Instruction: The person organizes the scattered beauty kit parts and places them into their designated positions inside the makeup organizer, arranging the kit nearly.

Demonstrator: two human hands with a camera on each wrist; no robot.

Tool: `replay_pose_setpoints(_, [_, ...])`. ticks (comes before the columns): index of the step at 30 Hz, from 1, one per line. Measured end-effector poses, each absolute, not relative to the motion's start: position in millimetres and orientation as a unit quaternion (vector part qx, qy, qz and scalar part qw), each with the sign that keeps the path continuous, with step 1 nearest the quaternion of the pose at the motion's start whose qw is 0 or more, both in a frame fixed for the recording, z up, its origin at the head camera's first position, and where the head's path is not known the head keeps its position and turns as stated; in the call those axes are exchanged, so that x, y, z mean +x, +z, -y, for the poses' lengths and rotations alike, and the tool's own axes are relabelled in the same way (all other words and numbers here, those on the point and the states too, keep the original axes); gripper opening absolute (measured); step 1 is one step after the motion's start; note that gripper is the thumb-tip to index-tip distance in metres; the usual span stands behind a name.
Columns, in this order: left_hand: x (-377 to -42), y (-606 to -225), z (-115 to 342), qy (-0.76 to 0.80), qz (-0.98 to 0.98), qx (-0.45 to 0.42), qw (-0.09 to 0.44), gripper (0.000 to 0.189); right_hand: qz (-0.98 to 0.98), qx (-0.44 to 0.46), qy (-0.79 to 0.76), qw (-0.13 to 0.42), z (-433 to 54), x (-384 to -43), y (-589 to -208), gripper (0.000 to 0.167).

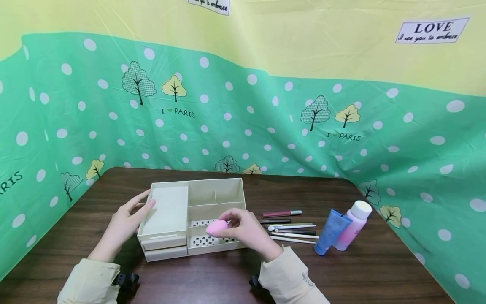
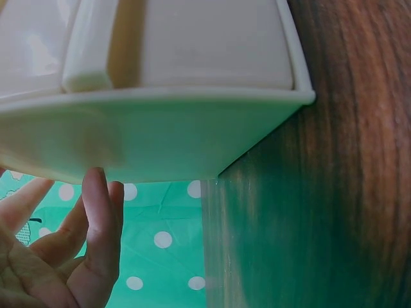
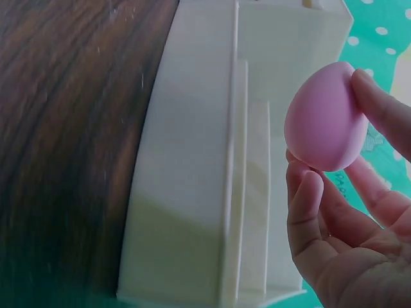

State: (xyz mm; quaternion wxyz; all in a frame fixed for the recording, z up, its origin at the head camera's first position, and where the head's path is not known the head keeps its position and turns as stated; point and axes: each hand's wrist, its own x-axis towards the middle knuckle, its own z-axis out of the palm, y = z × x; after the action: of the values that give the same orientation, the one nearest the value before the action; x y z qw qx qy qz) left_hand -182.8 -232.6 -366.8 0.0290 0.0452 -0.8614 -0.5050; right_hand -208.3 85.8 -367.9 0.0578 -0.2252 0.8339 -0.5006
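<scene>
Pink egg-shaped sponge [image 1: 217,228] — pinched above cream organizer [image 1: 168,209].

A smooth, matt surface is being shown by the makeup sponge [image 3: 324,119]. Smooth plastic with a soft sheen is being presented by the desktop organizer [image 1: 167,211]. Glossy, dark wood grain is being displayed by the tabletop [image 1: 212,283], while creased, printed cloth is being shown by the backdrop [image 1: 265,122].
</scene>
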Motion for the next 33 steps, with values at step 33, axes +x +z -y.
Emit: replay_pose_setpoints(33, [-182,-365,232,-0.505,0.861,0.042,0.036,0.068,-0.879,-0.246,-0.407,0.000,-54,-201,-386,0.034])
